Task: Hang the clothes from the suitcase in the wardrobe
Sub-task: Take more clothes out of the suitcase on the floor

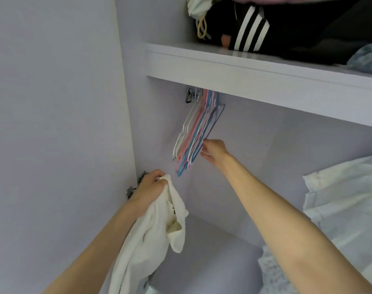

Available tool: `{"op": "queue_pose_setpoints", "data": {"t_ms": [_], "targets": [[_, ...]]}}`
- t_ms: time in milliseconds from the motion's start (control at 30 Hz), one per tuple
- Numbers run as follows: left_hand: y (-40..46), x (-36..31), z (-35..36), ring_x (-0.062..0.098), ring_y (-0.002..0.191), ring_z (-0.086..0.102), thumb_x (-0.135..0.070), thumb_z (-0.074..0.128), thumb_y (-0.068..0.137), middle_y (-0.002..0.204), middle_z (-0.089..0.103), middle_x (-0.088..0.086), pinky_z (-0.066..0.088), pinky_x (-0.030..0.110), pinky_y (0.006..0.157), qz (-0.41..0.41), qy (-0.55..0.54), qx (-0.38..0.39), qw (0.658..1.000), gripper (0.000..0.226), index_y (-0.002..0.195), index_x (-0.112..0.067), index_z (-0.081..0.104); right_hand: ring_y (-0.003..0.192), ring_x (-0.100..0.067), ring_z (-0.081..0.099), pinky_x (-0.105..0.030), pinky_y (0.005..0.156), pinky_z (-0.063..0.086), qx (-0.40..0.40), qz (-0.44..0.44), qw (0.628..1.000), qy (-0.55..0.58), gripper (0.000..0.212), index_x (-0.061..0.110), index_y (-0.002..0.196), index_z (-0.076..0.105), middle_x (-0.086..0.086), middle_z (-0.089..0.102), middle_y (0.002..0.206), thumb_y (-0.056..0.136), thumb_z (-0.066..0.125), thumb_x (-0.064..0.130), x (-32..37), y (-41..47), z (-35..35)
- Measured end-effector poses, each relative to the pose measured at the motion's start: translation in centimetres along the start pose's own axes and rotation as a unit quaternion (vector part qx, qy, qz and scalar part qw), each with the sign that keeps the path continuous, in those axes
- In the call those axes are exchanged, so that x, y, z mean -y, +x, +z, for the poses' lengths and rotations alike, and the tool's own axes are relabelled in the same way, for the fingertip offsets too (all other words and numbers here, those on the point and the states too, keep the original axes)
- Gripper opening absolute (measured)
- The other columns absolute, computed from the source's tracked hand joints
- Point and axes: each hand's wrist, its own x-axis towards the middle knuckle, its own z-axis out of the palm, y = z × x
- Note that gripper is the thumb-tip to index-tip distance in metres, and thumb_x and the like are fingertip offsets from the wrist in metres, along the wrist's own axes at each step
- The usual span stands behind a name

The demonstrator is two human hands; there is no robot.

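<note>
A person faces an open wardrobe. The left hand (151, 185) grips a bunched white garment (157, 225), which hangs low at the left. The right hand (212, 150) reaches up to a bunch of coloured hangers (193, 132) hooked close together under the shelf (244, 79), fingers pinching the outermost dark blue hanger (212, 124) at its lower edge. To do this well, lift that one hook clear alone, as the tightly packed neighbours could tangle and come along. White clothes (346, 198) hang at the right
</note>
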Motion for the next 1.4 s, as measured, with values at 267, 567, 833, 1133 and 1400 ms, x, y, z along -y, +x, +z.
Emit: {"op": "queue_pose_setpoints", "data": {"t_ms": [267,567,833,1133,1400], "targets": [[1.2,-0.1,-0.5,0.019,0.068,0.048,-0.014,0.05,0.09,0.072,0.053,0.004,0.036,0.026,0.06,-0.004,-0.02,-0.013,1.0,0.018,0.073,-0.016,0.054,0.064,-0.019,0.06,-0.031,0.072,0.053,-0.02,0.025,0.999,-0.031,0.015,0.001,0.093,0.055,-0.01,0.06,0.077,0.09,0.061,0.015,0.8,1.6,1.1],[1.4,-1.2,-0.1,0.019,0.067,0.049,-0.012,0.05,0.089,0.071,0.054,0.005,0.037,0.025,0.06,-0.003,-0.009,0.009,1.0,0.017,0.073,-0.017,0.054,0.049,-0.015,0.034,-0.018,0.034,0.03,-0.12,-0.003,0.993,0.001,0.021,0.007,0.092,0.056,-0.003,0.042,0.067,0.095,0.035,0.006,1.9,1.4,-0.2],[0.0,-2.4,1.4,0.014,0.065,0.047,-0.017,0.048,0.093,0.071,0.052,0.003,0.036,0.023,0.057,0.016,0.041,0.045,0.998,0.015,0.08,-0.012,0.051,0.054,-0.011,0.035,-0.019,0.038,0.03,-0.173,-0.131,0.975,-0.043,0.042,0.019,0.129,0.049,0.004,0.039,0.07,0.099,0.024,0.007,0.9,0.4,-4.5],[0.0,0.0,3.2,0.028,0.093,0.049,-0.006,0.056,0.083,0.099,0.051,0.012,0.037,0.03,0.082,0.17,0.266,-0.035,0.948,0.021,0.1,-0.014,0.066,0.051,-0.017,0.036,-0.026,0.054,0.031,-0.294,-0.191,0.936,-0.007,0.034,0.018,0.06,0.04,0.0,0.04,0.054,0.088,0.058,0.023,-4.6,-3.5,-10.2],[-0.7,1.8,6.5,0.023,0.068,0.052,0.008,0.049,0.084,0.073,0.062,0.014,0.042,0.031,0.066,0.047,0.007,-0.024,0.999,0.02,0.089,-0.003,0.065,0.051,-0.01,0.032,-0.024,0.051,0.026,-0.308,-0.044,0.95,-0.01,0.046,0.018,0.067,0.058,0.004,0.04,0.055,0.093,0.043,0.053,-8.3,-6.9,-16.6]]}}
